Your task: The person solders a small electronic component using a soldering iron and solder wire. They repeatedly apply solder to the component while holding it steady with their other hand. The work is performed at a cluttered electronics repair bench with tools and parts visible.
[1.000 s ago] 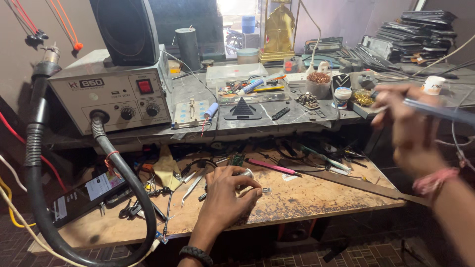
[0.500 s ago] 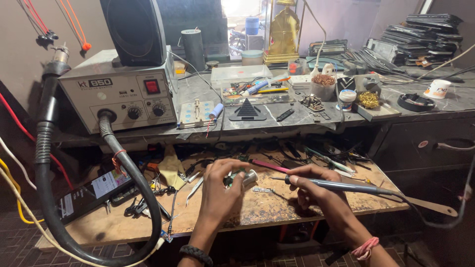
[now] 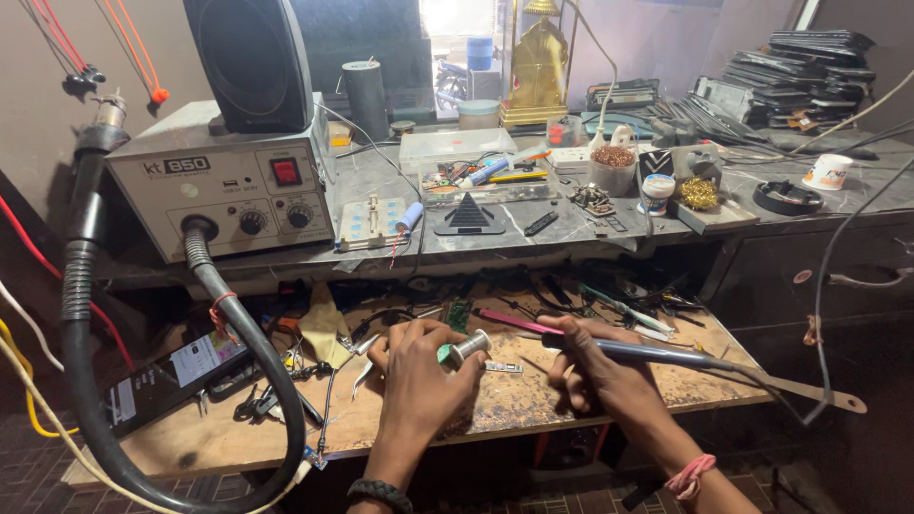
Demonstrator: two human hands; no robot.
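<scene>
The left hand (image 3: 419,366) pinches a small solder spool (image 3: 468,345) near the wooden surface's (image 3: 533,400) front edge — the right hand (image 3: 595,366) grips a soldering iron (image 3: 657,353), its long axis running rightward, tip just beside the spool.

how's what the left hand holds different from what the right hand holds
The left hand holds a small spool of solder wire, short, round and silvery. The right hand holds a soldering iron, long and thin with a dark blue handle and a cord trailing off to the right. The spool is pinched at the fingertips; the iron is gripped like a pen, lying almost level. Both are held low over the worn wooden board, close to each other.
</scene>
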